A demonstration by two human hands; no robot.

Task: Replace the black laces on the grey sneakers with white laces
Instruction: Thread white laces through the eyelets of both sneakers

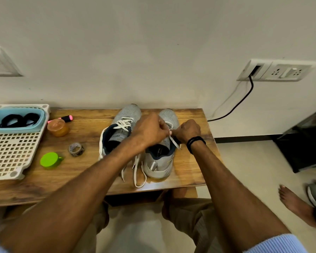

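1. the left grey mesh sneaker (130,112) and the right grey mesh sneaker (159,165) stand side by side on the brown wooden table (84,165), toes at its far edge, heels toward its near edge.
2. the left hand (150,129) and the right hand (187,131), close together over the right grey mesh sneaker, both pinch its white lace (174,141).

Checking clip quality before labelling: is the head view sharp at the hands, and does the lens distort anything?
Head view: soft, even light, no harsh glare on the table; left hand and right hand look slightly soft, so the white lace they pinch is hard to trace; the wide lens skews the wall socket and the tray at the edges.
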